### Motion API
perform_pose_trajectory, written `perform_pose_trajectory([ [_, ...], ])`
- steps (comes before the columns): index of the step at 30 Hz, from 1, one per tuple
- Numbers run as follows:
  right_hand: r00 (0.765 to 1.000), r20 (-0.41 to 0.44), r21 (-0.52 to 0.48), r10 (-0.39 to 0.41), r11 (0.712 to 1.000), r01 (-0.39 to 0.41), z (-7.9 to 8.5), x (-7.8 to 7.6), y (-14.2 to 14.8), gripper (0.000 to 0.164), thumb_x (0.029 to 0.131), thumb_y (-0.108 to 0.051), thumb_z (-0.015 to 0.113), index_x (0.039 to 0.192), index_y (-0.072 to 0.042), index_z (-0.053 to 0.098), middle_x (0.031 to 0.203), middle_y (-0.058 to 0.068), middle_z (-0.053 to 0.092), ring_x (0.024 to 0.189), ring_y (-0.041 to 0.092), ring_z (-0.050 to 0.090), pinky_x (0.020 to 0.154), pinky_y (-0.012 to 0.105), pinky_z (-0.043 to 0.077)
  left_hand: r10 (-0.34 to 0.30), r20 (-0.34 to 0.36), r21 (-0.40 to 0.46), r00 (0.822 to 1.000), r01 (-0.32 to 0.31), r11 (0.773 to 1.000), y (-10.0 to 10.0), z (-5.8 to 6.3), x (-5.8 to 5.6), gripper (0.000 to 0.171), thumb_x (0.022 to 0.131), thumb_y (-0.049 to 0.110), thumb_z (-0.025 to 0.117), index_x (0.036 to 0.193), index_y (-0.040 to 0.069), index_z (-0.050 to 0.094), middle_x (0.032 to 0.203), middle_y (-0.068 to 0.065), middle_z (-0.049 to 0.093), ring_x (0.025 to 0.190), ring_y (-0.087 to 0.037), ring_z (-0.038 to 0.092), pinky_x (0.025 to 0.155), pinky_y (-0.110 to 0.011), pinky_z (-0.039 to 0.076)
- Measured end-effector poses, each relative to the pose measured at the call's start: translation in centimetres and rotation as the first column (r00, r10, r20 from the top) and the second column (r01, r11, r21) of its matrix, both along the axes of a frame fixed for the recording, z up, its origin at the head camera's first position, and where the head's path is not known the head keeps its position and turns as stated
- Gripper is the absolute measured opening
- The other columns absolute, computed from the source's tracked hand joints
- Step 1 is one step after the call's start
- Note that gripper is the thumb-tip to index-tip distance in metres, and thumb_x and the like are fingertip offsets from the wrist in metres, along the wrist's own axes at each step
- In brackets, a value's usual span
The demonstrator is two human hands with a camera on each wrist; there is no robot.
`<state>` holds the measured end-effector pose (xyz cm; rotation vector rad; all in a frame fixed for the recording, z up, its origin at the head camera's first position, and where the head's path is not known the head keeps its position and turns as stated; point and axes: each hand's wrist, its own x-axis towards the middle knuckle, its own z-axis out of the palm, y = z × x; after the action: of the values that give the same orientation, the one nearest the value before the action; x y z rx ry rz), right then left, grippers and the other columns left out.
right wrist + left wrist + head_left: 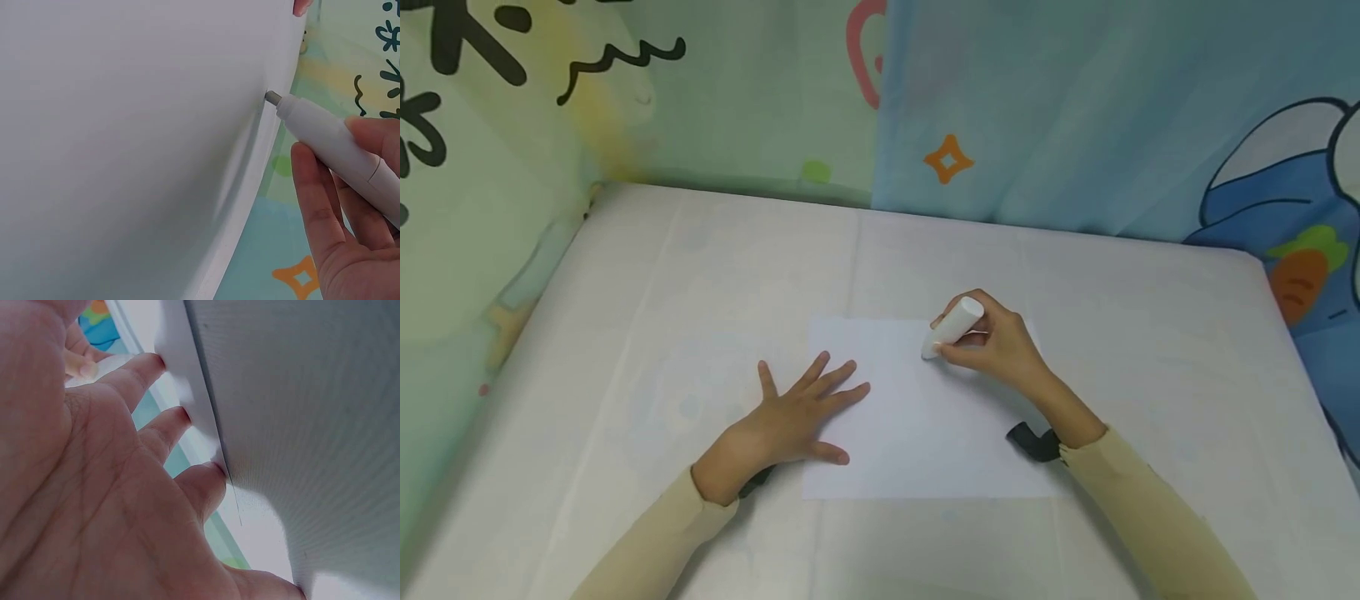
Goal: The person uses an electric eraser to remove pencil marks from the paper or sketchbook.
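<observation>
A white sheet of paper [895,425] lies on the white-covered table. My left hand [797,417] is spread over its left edge, with several fingertips [153,361] pressing on the surface in the left wrist view. Above the upper part of the sheet, my right hand [996,346] grips a thick white pen-shaped tool [957,323] between thumb and fingers. The tool leans, its lower end at the paper. In the right wrist view its body [331,134] narrows to a short grey tip [272,97] touching the sheet. Its exact kind I cannot tell.
The white table cover [700,275] extends around the sheet on all sides. Behind and to the left hang printed curtains [760,100] in green and blue. A black strap piece [1033,442] sits at the right wrist, just over the paper's right side.
</observation>
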<state>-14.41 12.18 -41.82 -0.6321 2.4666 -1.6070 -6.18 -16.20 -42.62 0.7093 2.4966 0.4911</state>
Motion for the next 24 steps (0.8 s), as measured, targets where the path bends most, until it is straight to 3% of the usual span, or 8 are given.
perform_pose_trajectory([
  [14,1.000,-0.013,0.012,0.024,1.000,-0.024,0.2,1.5,0.0,0.041,0.072,0.014,0.076,0.106,0.007,0.054,0.101,0.024,0.069,0.083,0.004,0.066,0.075,0.021,0.056,-0.004,-0.007,0.006,1.000,0.004,1.000,0.0,0.0,0.1,0.085,0.083,0.048,0.072,0.154,0.025,0.032,0.164,-0.002,0.014,0.151,-0.031,0.001,0.095,-0.084,-0.006],
  [24,0.998,-0.055,0.041,0.012,0.999,-0.010,0.1,1.3,0.0,0.044,0.071,0.014,0.078,0.108,0.006,0.054,0.101,0.021,0.069,0.086,0.002,0.066,0.075,0.024,0.057,-0.001,-0.013,0.010,1.000,0.001,1.000,0.0,-0.1,0.1,0.085,0.082,0.049,0.072,0.153,0.025,0.032,0.164,-0.001,0.015,0.151,-0.030,0.001,0.095,-0.084,-0.006],
])
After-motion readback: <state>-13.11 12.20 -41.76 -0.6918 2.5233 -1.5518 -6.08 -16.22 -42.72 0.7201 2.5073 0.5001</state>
